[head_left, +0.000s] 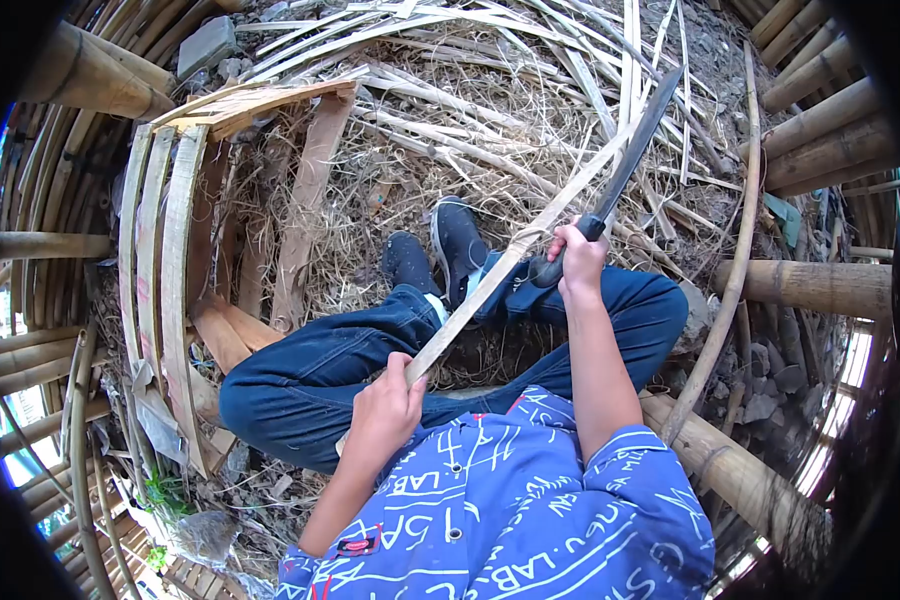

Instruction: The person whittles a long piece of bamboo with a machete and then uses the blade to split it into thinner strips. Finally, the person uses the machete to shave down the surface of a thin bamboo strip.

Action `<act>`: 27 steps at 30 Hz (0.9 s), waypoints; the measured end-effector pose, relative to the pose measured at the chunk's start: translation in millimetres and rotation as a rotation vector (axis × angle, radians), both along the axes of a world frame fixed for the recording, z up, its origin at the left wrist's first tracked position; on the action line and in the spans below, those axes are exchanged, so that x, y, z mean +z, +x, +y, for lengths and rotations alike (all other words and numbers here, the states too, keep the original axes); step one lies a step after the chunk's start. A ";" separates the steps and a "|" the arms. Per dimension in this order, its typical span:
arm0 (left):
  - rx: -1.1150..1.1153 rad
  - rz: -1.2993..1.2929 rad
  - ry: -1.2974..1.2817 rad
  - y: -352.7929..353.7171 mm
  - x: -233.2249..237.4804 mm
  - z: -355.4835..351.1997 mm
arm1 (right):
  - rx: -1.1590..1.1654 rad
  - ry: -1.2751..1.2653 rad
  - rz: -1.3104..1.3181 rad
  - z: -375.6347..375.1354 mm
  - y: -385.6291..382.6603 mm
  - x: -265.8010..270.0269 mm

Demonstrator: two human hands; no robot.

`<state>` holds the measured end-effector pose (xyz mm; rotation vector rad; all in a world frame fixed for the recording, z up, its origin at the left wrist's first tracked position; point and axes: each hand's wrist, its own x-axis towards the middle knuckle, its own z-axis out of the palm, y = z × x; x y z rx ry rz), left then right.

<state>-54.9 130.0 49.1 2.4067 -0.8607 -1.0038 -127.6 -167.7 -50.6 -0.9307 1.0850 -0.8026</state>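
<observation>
My left hand [383, 405] is closed around the near end of a long, flat bamboo strip [480, 296], which slants up and away to the right. In my right hand [578, 258] is the dark handle of a long knife [638, 150]. Its blade points to the upper right and lies close along the strip's right side. The strip passes just left of my right fingers; whether they touch it I cannot tell.
A slatted wooden crate [182, 250] lies at the left. Loose bamboo strips [450, 100] and shavings [370, 180] cover the ground ahead. Thick bamboo poles [810, 288] stick in from the right, and a thin curved pole [735, 270] stands nearer. My crossed legs are below the strip.
</observation>
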 end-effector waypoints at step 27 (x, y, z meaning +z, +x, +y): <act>0.031 0.222 0.016 0.4 -6.1 0.7 | 0.158 0.041 0.067 -23.2 -0.9 -18.0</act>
